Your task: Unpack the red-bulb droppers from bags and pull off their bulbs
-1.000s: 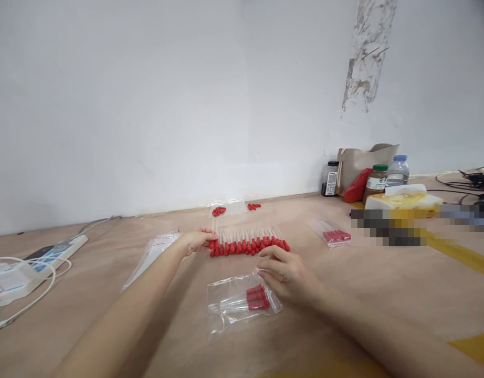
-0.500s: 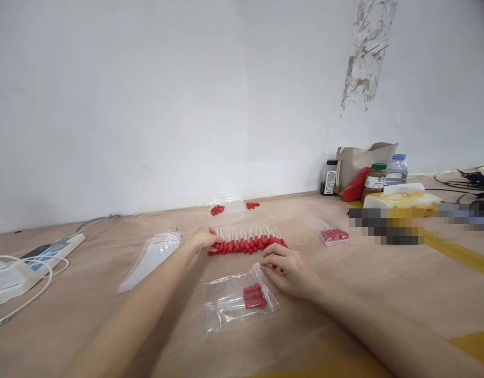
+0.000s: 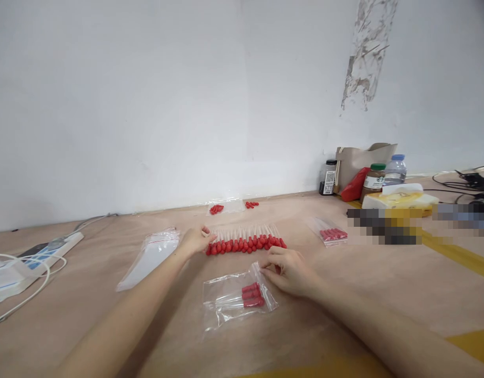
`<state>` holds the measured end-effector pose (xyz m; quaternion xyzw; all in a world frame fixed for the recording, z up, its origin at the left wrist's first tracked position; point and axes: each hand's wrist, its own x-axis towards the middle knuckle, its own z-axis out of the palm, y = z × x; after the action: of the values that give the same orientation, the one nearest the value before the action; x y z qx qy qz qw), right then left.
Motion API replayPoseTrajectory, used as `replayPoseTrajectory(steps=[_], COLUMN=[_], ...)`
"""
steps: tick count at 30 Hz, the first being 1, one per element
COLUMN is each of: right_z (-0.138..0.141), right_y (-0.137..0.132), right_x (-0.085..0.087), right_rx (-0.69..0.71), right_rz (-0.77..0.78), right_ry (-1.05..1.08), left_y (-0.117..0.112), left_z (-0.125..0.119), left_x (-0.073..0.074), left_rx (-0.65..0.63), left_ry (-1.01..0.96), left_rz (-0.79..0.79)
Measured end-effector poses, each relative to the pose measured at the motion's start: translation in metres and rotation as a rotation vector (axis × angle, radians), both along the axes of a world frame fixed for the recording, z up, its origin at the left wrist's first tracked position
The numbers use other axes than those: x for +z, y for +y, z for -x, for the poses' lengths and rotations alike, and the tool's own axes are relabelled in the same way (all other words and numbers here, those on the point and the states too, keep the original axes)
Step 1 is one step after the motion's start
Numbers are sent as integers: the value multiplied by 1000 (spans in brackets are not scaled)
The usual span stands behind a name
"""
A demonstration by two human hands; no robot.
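Observation:
A row of several clear droppers with red bulbs [image 3: 245,242] lies across the brown surface. My left hand [image 3: 195,240] reaches to the row's left end, fingers curled on the end dropper. My right hand [image 3: 287,270] pinches the open corner of a clear zip bag [image 3: 236,300] that holds a few red-bulbed droppers and lies flat in front of me.
A stack of empty zip bags [image 3: 151,254] lies to the left; a filled bag [image 3: 330,232] to the right. Loose red bulbs [image 3: 217,209] sit by the wall. A power strip with cables [image 3: 37,257] is far left; jars, a bottle and a tissue box [image 3: 399,197] far right.
My right hand has drawn back from the dropper row to the bag's corner and pinched it. My left hand has stayed at the row's left end.

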<state>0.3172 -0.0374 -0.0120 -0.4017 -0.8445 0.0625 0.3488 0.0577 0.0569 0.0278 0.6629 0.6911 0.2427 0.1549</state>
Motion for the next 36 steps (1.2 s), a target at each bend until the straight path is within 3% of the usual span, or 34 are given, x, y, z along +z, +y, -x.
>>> replayPoseTrajectory(steps=[3, 6, 9, 12, 16, 20, 27, 31, 36], right_z=[-3, -3, 1, 6, 11, 11, 5, 8, 15], right_y=[2, 4, 4, 3, 4, 2, -1, -1, -6], right_x=[2, 1, -2, -5, -7, -4, 1, -3, -1], right_rx=[-87, -39, 74, 138, 179, 193, 346, 296, 297], right_rz=[202, 404, 538, 551, 451, 415, 471, 416, 486], right_ry=[-17, -6, 63, 173, 221, 123, -65, 6, -3], left_y=[-41, -89, -121, -131, -128, -128, -122, -119, -118], left_z=[-7, -17, -24, -26, -26, -25, -20, -17, -15], left_x=[1, -9, -24, -34, -36, -34, -37, -41, -46], left_rx=[-131, -560, -790, -814, -822, -836, -826, -800, -765], left_ry=[39, 76, 47, 62, 81, 144, 395, 433, 435], left_rz=[-145, -272, -252, -194, -156, -150, -124, -103, -122])
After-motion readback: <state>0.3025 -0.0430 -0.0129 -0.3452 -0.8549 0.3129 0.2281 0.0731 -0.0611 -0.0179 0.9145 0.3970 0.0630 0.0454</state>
